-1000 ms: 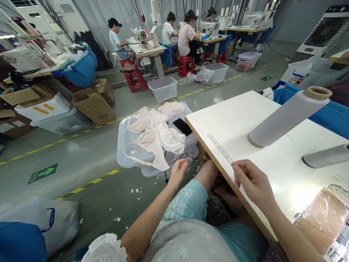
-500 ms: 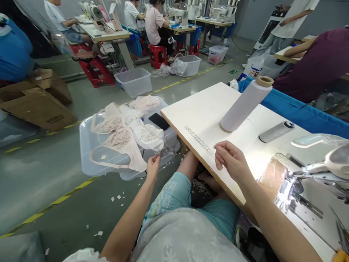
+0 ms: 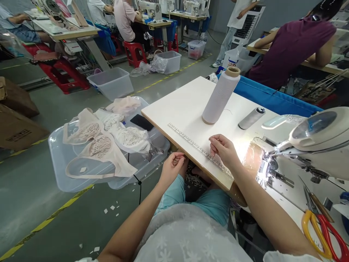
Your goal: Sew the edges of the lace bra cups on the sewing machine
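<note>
My left hand (image 3: 172,167) is closed in a pinch just off the table's front edge, right of the bras. My right hand (image 3: 224,150) hovers over the white table (image 3: 180,105) near the printed ruler scale (image 3: 188,141), thumb and fingers pressed together. Whatever either pinch holds is too small to make out. A pale pink bra (image 3: 100,147) and a white lace bra (image 3: 132,139) lie on a clear plastic bin lid (image 3: 58,149). Beyond my right hand stands a large cone of white thread (image 3: 220,96).
A smaller grey spool (image 3: 251,118) and a lit sewing machine (image 3: 321,131) are on the right. Scissors with yellow and red handles (image 3: 313,222) lie at the lower right. A black phone (image 3: 141,122) rests beside the bras. A co-worker in a maroon top (image 3: 294,54) sits beyond the blue cloth (image 3: 272,92).
The view has swung right, bringing in the sewing machine and scissors. My left hand has come away from the bras toward the table edge. My right hand stays pinched above the table.
</note>
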{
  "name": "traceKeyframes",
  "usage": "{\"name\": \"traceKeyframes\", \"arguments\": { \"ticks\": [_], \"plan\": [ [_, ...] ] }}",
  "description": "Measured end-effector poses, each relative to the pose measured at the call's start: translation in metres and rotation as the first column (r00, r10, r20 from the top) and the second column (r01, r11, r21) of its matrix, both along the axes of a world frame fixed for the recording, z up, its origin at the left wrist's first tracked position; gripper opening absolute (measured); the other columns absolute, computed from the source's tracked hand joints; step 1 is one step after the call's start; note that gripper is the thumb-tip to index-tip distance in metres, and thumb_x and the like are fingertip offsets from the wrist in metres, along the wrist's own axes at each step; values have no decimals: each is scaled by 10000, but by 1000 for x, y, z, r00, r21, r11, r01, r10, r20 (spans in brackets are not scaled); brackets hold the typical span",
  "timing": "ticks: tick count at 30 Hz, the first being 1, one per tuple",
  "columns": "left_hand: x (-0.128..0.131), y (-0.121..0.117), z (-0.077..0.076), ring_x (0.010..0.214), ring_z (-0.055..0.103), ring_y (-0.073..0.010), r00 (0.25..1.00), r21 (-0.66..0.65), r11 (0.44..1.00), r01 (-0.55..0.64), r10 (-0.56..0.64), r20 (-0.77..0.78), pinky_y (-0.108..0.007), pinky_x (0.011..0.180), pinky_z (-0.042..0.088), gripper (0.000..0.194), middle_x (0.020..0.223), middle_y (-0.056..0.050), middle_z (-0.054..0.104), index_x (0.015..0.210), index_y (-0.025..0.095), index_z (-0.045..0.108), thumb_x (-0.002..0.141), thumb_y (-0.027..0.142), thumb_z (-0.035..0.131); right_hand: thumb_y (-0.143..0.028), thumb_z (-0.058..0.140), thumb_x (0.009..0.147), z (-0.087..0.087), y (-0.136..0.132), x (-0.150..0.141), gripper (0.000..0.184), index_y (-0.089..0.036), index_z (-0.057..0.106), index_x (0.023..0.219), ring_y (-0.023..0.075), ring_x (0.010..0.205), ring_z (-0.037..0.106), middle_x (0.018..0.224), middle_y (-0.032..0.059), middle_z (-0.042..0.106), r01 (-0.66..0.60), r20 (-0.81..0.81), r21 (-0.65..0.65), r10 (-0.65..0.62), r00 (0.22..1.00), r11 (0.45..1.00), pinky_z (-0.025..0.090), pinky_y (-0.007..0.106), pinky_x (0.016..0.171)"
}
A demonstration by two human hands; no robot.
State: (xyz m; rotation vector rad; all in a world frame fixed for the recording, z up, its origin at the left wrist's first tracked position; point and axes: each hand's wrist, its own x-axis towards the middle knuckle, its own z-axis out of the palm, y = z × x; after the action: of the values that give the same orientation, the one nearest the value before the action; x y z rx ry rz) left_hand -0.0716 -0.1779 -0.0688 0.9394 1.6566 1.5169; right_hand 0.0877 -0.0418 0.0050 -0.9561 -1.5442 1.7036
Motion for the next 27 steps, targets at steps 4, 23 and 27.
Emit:
{"name": "traceKeyframes", "arguments": {
  "ticks": [4,23,27],
  "plan": [
    [4,-1,2,769,616,-174,1000,18,1000,-26,26,-15,-268,695,495,198,841,-57,677,948,179,655,798,302,620,-449,693,761,-5,3,1,294,-204,536,797,84,407,483,503,-93,434,-12,-7,-13,12,1000,1000,410,233,426],
    [-13,17,19,933,564,-217,834,162,971,176,-60,-549,-334,835,460,250,966,-79,634,1071,232,668,844,247,564,-237,397,930,-14,4,7,226,-193,619,919,151,685,560,958,67,618,-494,737,640,-290,610,589,331,251,540],
    [-22,-4,-4,835,588,-182,954,122,991,-51,84,-287,-292,779,478,230,904,-68,640,1039,205,666,847,289,569,-241,394,925,-13,0,8,226,-201,615,901,162,717,580,941,59,634,-496,718,664,-290,633,560,358,260,574]
  ]
}}
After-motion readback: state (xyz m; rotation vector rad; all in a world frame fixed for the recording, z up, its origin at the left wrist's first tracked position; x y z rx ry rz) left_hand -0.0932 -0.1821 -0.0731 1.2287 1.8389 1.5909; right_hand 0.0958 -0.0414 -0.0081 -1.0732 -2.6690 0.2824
